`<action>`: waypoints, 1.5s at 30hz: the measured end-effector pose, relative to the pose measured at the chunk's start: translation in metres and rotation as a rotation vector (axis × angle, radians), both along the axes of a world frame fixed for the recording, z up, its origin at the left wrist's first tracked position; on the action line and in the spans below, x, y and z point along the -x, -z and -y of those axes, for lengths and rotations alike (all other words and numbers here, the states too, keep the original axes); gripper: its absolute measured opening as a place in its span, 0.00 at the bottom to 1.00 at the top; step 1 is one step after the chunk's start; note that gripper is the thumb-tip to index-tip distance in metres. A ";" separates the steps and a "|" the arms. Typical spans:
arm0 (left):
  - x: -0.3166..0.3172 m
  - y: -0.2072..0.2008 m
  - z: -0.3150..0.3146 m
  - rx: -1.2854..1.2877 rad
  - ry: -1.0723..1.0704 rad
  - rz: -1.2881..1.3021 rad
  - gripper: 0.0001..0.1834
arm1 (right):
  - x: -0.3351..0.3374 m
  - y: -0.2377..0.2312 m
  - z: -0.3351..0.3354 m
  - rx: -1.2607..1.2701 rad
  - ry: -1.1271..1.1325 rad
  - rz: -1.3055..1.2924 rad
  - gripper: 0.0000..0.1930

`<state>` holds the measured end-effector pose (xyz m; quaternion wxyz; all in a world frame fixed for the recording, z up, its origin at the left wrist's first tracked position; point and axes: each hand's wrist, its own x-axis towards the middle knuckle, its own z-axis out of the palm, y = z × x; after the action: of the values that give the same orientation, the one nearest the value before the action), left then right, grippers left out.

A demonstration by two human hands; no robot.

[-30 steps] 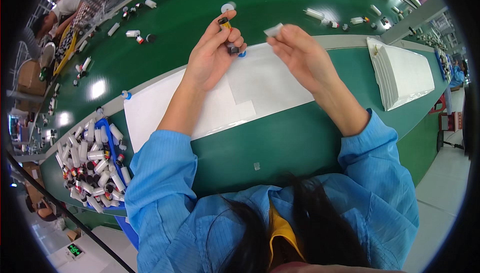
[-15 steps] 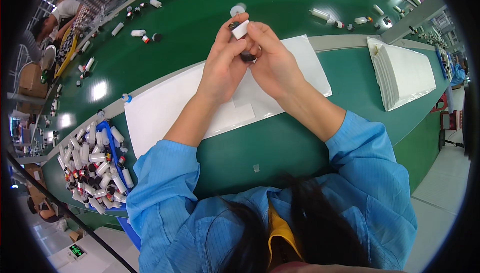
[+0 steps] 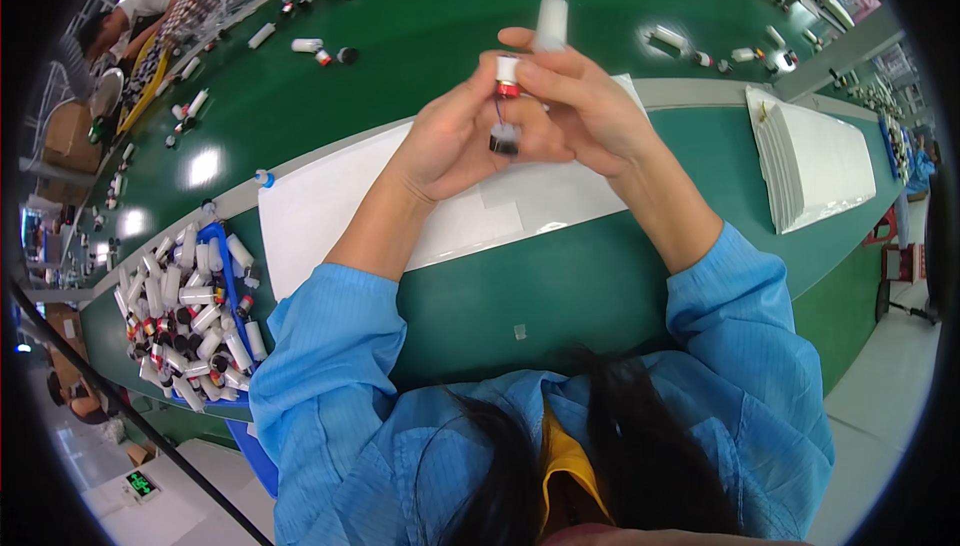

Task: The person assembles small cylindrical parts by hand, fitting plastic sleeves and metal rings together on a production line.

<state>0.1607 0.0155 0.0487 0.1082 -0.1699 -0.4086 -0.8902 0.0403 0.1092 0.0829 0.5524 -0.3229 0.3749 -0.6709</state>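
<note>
Since the earlier frame you lifted the small white cylinder [image 3: 551, 22] higher above the tabletop [image 3: 420, 36]. Your right hand [image 3: 590, 111] pinched it; your left hand [image 3: 455, 136] gripped a red-banded part [image 3: 507, 78], its lower end hidden by fingers over the white sheet [image 3: 330, 216].

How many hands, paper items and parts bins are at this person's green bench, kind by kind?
Hands: 2 (left hand, right hand, both gripping a small wired part)
White paper mat: 1
Stack of white sheets: 1
Blue bin of parts: 1
Total: 5
</note>
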 end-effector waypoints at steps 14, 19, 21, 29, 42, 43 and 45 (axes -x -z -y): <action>-0.072 0.016 0.183 2.468 -1.454 0.375 0.19 | 0.138 0.021 0.017 0.013 0.806 -1.862 0.18; -0.077 -0.002 0.184 2.618 -1.262 0.476 0.16 | 0.003 0.038 -0.021 0.345 0.115 -1.638 0.08; -0.063 -0.014 0.165 2.363 -1.330 0.601 0.13 | -0.032 0.048 -0.042 0.381 -0.037 -1.925 0.07; -0.092 0.003 0.127 2.022 -1.227 0.699 0.09 | -0.032 0.028 -0.015 0.321 -0.241 -1.893 0.05; -0.056 -0.021 0.145 1.860 -1.014 1.511 0.14 | -0.013 0.032 -0.009 -0.183 -0.497 -1.352 0.06; -0.053 -0.023 0.145 1.900 -0.980 1.534 0.15 | -0.009 0.038 -0.021 -0.279 -0.293 -1.068 0.04; -0.051 -0.028 0.143 1.936 -0.954 1.562 0.16 | 0.012 0.057 -0.036 -0.274 -0.085 -0.545 0.05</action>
<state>0.2113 -0.1275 0.0763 -0.0174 0.5327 -0.8459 0.0188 0.0287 0.1455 0.0262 0.4976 -0.4289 0.5823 -0.4789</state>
